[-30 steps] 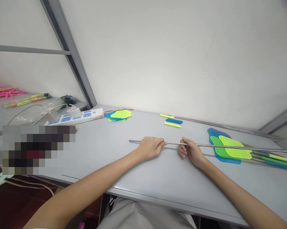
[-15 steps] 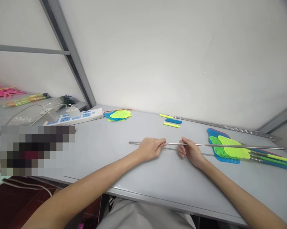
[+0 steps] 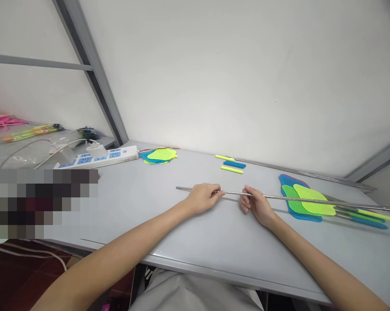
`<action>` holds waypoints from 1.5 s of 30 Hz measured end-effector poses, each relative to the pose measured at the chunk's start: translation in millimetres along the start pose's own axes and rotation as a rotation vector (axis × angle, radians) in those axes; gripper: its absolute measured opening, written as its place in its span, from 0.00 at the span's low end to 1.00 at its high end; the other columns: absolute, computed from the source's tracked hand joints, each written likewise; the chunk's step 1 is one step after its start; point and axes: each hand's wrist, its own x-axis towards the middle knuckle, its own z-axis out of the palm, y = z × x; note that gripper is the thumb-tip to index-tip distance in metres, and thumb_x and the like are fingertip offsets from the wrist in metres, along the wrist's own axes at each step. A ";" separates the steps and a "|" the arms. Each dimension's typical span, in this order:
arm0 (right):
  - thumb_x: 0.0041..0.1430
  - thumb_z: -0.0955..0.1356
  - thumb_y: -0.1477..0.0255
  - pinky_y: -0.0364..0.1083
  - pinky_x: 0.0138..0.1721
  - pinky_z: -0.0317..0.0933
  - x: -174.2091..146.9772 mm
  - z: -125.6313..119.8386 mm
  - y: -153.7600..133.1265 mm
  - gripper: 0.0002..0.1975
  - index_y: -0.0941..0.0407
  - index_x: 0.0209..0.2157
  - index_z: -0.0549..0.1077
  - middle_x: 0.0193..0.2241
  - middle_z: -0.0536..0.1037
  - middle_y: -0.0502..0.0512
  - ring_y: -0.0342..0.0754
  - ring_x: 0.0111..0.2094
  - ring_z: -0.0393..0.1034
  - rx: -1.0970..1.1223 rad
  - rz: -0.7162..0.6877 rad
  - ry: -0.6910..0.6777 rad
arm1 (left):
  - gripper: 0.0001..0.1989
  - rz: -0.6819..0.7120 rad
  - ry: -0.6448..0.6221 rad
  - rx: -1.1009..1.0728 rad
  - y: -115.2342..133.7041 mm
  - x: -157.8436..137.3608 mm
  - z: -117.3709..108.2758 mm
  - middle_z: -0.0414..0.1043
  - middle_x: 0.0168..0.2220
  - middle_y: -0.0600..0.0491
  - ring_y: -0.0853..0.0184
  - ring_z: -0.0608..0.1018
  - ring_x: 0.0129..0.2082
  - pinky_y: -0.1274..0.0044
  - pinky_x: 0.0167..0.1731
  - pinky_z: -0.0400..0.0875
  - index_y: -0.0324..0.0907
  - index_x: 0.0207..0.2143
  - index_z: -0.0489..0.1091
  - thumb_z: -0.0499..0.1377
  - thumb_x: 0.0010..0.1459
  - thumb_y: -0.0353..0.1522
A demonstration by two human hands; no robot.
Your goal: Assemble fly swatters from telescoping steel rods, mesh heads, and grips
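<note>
A long thin metal rod (image 3: 287, 198) lies across both hands, above the grey table (image 3: 195, 242). My left hand (image 3: 204, 197) is closed round it near its left end, whose tip sticks out past the hand. My right hand (image 3: 256, 205) grips the same rod a little further right, fingers curled and thumb on top. The rod runs on to the right, over finished fly swatters with a yellow-green mesh head (image 3: 313, 200) and a blue mesh head (image 3: 307, 217), and leaves the view. Yellow and blue handle sleeves (image 3: 234, 164) lie behind my hands.
More metal rods (image 3: 298, 171) lie along the wall. Loose mesh swatter heads (image 3: 162, 154) sit at the back left, beside a white power strip (image 3: 117, 156) with plugs and cables. Pink items (image 3: 3, 122) and bagged things (image 3: 29, 133) lie on another table at far left.
The rod has tilted, its left tip slightly higher and its right part lower. My hands hold it in nearly the same places. The view has shifted slightly.
</note>
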 end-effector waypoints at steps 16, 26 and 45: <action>0.52 0.59 0.63 0.41 0.17 0.47 0.3 2.2 -2.5 0.18 0.58 0.14 0.59 0.11 0.54 0.46 0.39 0.13 0.54 -0.016 0.024 0.047 | 0.20 0.035 0.056 -0.020 -6.0 2.6 -5.4 0.66 0.25 0.54 0.70 0.67 0.26 0.80 0.24 0.56 0.41 0.26 0.64 0.40 0.55 0.44; 0.50 0.61 0.61 0.40 0.17 0.47 1.5 1.1 -3.0 0.17 0.58 0.16 0.58 0.12 0.54 0.45 0.39 0.14 0.53 -0.011 0.068 0.074 | 0.27 -0.196 0.218 0.190 -13.1 7.6 -18.9 0.65 0.23 0.51 0.65 0.68 0.26 0.75 0.29 0.57 0.39 0.20 0.65 0.44 0.46 0.53; 0.51 0.59 0.62 0.41 0.16 0.50 2.1 0.8 0.4 0.18 0.59 0.15 0.62 0.12 0.58 0.48 0.40 0.13 0.56 -0.057 0.008 0.046 | 0.30 -0.327 0.035 0.044 -10.8 3.3 -2.9 0.59 0.12 0.53 0.69 0.64 0.15 0.78 0.17 0.47 0.41 0.12 0.57 0.40 0.39 0.59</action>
